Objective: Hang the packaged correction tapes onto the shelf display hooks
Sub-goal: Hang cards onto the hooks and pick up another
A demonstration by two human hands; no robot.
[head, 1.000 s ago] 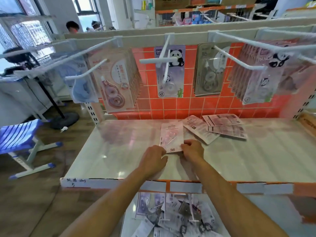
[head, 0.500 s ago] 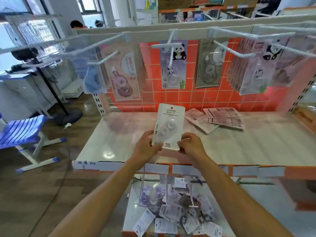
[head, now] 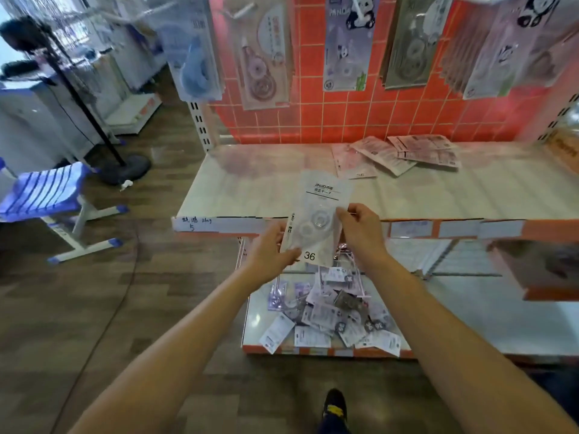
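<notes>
Both arms reach forward at mid-frame. Left hand (head: 271,250) pinches the lower left edge of the packaged correction tape (head: 322,214); right hand (head: 360,233) grips its right edge. The pack is upright, marked 36. Below it, the lower shelf tray (head: 255,319) holds a loose heap of packs (head: 326,317). A few packs (head: 404,151) lie on the upper shelf (head: 250,189).

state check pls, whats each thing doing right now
pack: held upright off the shelf, front to camera, not yet hung
left grip: holds pack's lower left edge
right grip: pinches pack's right edge
loose packs: lying flat on shelf
hung packs: hanging on display
pile: heaped loose below shelf
</notes>
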